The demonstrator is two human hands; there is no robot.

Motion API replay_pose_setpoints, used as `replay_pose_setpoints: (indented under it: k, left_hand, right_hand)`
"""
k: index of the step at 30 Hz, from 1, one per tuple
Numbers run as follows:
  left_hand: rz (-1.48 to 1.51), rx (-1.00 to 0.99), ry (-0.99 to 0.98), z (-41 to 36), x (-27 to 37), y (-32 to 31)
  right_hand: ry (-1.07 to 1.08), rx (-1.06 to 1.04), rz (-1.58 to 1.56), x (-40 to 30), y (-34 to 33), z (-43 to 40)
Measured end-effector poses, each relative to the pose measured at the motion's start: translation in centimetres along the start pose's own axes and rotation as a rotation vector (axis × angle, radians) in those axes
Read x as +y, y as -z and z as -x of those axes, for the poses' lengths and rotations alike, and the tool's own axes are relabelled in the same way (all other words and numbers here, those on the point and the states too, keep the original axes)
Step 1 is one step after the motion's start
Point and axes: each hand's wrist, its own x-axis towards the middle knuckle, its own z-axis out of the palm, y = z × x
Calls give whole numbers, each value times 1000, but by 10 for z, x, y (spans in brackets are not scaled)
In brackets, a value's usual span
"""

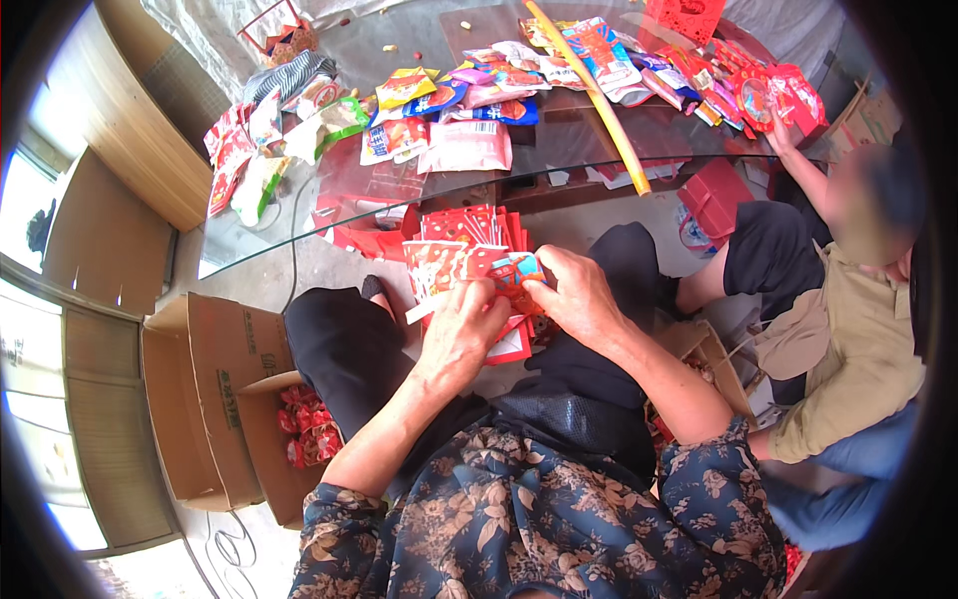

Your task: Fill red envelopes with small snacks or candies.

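My left hand (462, 326) is closed on a red printed pouch (445, 263) in front of my lap, with the fingertips partly hidden. Between the thumb and fingers of my right hand (580, 296) is a small orange-and-blue snack packet (516, 273). This packet overlaps the pouch's right side, and whether it is inside the pouch I cannot tell. Under and behind both hands lies a stack of red printed packaging (468, 223). A white-faced red piece (510, 346) shows below my left hand.
Snack packets (468, 146) spread along a glass table (284, 213), with a yellow stick (595, 93) across its edge. Open cardboard boxes (213, 389) stand at my left, one holding red wrapped pieces (310, 430). A person (846, 344) sits at the right, one hand at red packets.
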Motion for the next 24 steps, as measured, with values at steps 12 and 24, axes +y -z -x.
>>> replay_pose_setpoints:
  k: [12, 24]
  left_hand:
    - [38, 22, -146, -8, 5, -7]
    - [147, -33, -178, -3, 6, -8]
  right_hand:
    - [-348, -14, -704, 35, -28, 6]
    - [-333, -4, -630, 52, -57, 10]
